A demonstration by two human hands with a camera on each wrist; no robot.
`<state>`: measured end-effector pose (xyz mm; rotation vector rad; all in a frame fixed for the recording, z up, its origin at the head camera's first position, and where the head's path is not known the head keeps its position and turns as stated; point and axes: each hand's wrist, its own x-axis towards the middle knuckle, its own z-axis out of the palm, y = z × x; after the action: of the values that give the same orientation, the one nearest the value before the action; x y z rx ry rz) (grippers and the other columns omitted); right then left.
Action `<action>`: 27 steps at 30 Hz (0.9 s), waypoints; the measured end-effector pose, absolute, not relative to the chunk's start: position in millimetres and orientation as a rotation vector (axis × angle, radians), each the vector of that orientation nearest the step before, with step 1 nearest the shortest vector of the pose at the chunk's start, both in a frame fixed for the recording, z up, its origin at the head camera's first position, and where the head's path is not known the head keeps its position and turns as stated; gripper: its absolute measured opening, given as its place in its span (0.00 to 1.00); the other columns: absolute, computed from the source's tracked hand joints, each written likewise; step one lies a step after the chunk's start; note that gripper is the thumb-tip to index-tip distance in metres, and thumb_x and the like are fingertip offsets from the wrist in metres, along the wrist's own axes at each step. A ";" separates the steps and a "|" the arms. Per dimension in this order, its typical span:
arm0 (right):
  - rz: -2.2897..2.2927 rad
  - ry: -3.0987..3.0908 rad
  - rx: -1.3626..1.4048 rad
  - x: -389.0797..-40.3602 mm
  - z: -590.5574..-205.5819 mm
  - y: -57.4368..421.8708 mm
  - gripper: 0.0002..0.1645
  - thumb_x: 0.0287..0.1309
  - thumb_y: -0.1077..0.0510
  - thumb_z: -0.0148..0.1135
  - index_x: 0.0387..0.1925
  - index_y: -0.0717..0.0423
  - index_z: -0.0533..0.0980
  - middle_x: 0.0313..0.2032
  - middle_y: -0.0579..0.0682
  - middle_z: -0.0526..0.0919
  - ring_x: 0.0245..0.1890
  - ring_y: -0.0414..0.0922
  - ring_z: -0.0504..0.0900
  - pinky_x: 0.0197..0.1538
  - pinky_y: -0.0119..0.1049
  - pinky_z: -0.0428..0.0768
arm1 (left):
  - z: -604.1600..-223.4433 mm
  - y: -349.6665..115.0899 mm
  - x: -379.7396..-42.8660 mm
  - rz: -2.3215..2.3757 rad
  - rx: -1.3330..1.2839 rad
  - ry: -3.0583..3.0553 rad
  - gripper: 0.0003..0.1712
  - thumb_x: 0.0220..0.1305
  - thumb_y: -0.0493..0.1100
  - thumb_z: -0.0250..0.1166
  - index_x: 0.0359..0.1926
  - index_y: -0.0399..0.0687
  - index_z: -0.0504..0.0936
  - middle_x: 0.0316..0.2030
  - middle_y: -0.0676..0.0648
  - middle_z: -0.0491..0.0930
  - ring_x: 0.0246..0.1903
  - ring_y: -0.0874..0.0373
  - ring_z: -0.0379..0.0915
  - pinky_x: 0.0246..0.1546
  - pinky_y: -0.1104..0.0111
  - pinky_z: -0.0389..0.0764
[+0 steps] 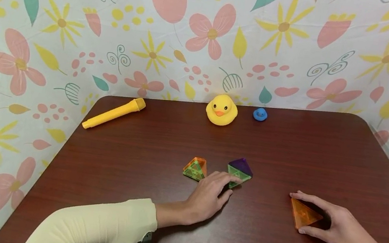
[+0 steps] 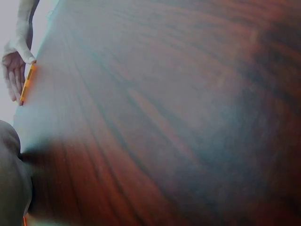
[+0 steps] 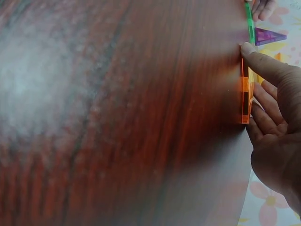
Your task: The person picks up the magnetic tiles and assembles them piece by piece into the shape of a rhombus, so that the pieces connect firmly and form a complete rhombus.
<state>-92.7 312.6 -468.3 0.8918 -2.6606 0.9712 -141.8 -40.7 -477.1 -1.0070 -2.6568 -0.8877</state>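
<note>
My right hand (image 1: pixel 343 230) pinches an orange translucent triangle tile (image 1: pixel 303 214) by its corners, thumb and fingers on opposite sides; the right wrist view shows this orange tile (image 3: pixel 245 92) edge-on. Further left, my left hand (image 1: pixel 208 196) rests its fingers on a green triangle tile (image 1: pixel 236 171), which adjoins a purple triangle tile (image 1: pixel 243 164). In the right wrist view the purple triangle (image 3: pixel 269 36) sticks out from the green one. Just behind the left hand lies an orange and green tile piece (image 1: pixel 195 168), partly covered by that hand.
A yellow rubber duck (image 1: pixel 222 109) and a small blue duck (image 1: pixel 260 114) sit at the back edge of the dark wooden table (image 1: pixel 145 143). At the back left lies a yellow toy microphone (image 1: pixel 113 113). A flower-patterned cloth (image 1: pixel 119 20) hangs behind.
</note>
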 end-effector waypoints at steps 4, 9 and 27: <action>0.988 -2.682 0.860 -91.6 -464.9 310.6 0.54 0.35 0.65 0.90 0.69 0.49 0.77 0.64 0.46 0.82 0.58 0.26 0.76 0.55 0.14 0.70 | -476.8 -40.6 -142.0 -0.886 -1.006 -2.659 0.22 0.72 0.38 0.71 0.64 0.57 0.82 0.57 0.58 0.84 0.56 0.63 0.78 0.57 0.70 0.79; 1.059 -2.687 0.814 -89.9 -461.7 309.2 0.53 0.35 0.69 0.89 0.68 0.50 0.79 0.62 0.45 0.82 0.56 0.26 0.77 0.55 0.14 0.73 | -476.7 -41.3 -142.0 -0.891 -1.007 -2.662 0.22 0.73 0.38 0.71 0.64 0.57 0.82 0.56 0.58 0.84 0.56 0.63 0.78 0.56 0.70 0.79; 1.038 -2.608 0.814 -92.0 -466.1 307.1 0.53 0.29 0.75 0.88 0.64 0.58 0.79 0.60 0.41 0.82 0.51 0.28 0.83 0.51 0.17 0.78 | -477.0 -41.7 -141.9 -0.887 -1.021 -2.664 0.22 0.73 0.38 0.70 0.65 0.57 0.82 0.56 0.57 0.84 0.56 0.62 0.78 0.56 0.70 0.79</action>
<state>-92.0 307.1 -466.1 0.8138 -2.6079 1.0384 -141.9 -41.7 -477.0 -1.0215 -2.6635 -0.8871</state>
